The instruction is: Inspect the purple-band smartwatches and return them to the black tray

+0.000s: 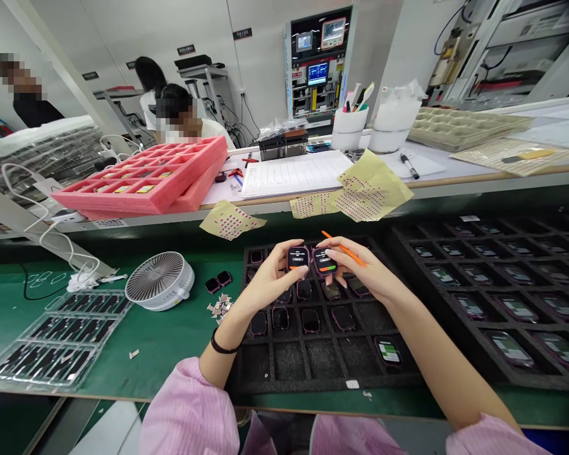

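Green counter (171,344), black tray (308,384) near the front edge; both grips clamped: left hand (275,278) on one watch (298,257), right hand (370,270) on another watch (323,261), lettering (297,254) too tiny!

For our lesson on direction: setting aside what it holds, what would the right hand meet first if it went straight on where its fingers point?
Probably the left watch, held in the left hand: the right hand points leftward toward it, beyond the right watch it holds, though depth is unclear.
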A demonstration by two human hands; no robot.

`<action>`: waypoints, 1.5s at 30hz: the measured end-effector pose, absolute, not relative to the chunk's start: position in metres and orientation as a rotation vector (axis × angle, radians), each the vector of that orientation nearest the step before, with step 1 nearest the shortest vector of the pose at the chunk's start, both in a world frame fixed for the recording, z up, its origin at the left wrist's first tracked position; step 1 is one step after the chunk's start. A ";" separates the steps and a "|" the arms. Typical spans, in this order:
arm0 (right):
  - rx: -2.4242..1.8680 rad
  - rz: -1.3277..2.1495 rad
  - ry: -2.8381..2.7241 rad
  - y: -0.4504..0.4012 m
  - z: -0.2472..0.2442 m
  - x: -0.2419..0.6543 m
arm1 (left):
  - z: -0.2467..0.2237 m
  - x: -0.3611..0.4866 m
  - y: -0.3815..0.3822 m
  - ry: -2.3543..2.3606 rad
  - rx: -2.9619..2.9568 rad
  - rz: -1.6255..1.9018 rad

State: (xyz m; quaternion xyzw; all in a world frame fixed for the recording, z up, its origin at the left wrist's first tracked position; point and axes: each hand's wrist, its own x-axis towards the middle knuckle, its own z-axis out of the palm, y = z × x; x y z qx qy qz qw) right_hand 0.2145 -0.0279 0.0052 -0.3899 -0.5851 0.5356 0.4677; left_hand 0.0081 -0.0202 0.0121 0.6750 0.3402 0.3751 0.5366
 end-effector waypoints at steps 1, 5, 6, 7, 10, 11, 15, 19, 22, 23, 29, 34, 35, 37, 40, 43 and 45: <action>-0.959 1.316 -1.418 -0.028 0.005 0.214 | 0.012 0.008 -0.020 0.792 1.618 0.888; -0.961 1.327 -1.379 -0.027 0.006 0.214 | 0.010 0.008 -0.019 0.758 1.633 0.898; -0.957 1.331 -1.380 -0.027 0.005 0.214 | 0.010 0.008 -0.019 0.765 1.636 0.910; -0.953 1.336 -1.383 -0.027 0.005 0.214 | 0.010 0.008 -0.019 0.777 1.642 0.922; -0.935 1.344 -1.410 -0.027 0.003 0.215 | 0.009 0.008 -0.019 0.816 1.658 0.951; -0.931 1.346 -1.423 -0.026 0.002 0.215 | 0.009 0.008 -0.019 0.820 1.657 0.959; -0.922 1.367 -1.477 -0.026 0.001 0.215 | 0.009 0.008 -0.019 0.813 1.635 0.968; -0.885 1.403 -1.506 -0.026 0.001 0.216 | 0.010 0.010 -0.020 0.805 1.592 0.958; -0.867 1.405 -1.510 -0.025 0.000 0.215 | 0.011 0.011 -0.021 0.808 1.562 0.981; -0.863 1.406 -1.511 -0.025 -0.001 0.215 | 0.011 0.011 -0.021 0.809 1.558 0.989; -0.859 1.403 -1.522 -0.025 -0.002 0.216 | 0.010 0.012 -0.019 0.828 1.554 0.977; -0.866 1.371 -1.537 -0.025 -0.002 0.217 | 0.010 0.011 -0.018 0.824 1.570 0.978; -0.874 1.363 -1.539 -0.025 -0.002 0.217 | 0.009 0.011 -0.018 0.821 1.570 0.980; -0.894 1.349 -1.538 -0.026 0.000 0.216 | 0.008 0.010 -0.017 0.819 1.574 0.990; -0.919 1.324 -1.518 -0.027 0.002 0.214 | 0.008 0.010 -0.016 0.822 1.586 1.000; -0.930 1.305 -1.505 -0.028 0.002 0.212 | 0.010 0.011 -0.017 0.825 1.587 0.989; -0.935 1.295 -1.500 -0.027 0.001 0.212 | 0.012 0.011 -0.018 0.842 1.580 0.986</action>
